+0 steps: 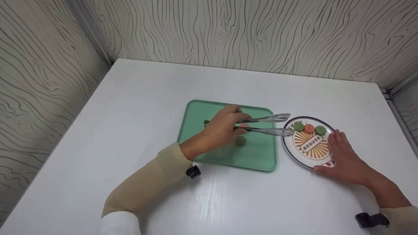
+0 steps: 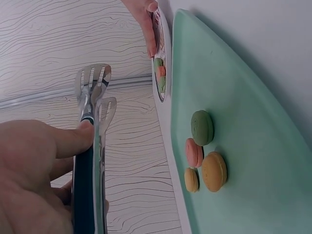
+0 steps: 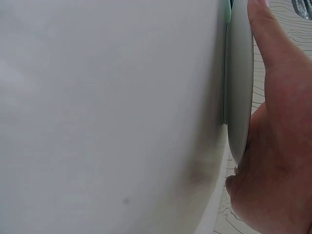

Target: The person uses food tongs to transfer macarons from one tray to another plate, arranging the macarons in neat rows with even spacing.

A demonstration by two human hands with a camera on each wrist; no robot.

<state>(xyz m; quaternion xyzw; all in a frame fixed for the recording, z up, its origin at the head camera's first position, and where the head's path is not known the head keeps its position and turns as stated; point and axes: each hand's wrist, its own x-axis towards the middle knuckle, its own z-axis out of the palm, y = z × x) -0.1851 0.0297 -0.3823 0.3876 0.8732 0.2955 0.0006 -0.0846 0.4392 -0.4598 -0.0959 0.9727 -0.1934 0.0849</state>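
Note:
My left hand [image 1: 217, 130] grips metal serving tongs [image 2: 84, 180] with dark handles. Their slotted tips stand apart with nothing between them, near the left rim of a round patterned plate [image 1: 288, 143]. My right hand [image 1: 349, 160] holds that plate at its right rim, thumb toward the near side. Along the plate's far side sit a green macaron [image 1: 320, 130], an orange-pink macaron [image 1: 309, 128] and another green macaron [image 1: 298, 126]. Below the tongs, a green tray [image 1: 258, 163] bears a green macaron [image 2: 202, 127], a pink macaron [image 2: 193, 152], a yellow macaron [image 2: 191, 180] and an orange-brown macaron [image 2: 214, 171].
Tray and plate lie side by side on a white table [image 1: 130, 98], a narrow gap between them. A wood-grain patterned panel [image 1: 228, 32] rises behind the table, with another panel [image 1: 39, 81] to the left.

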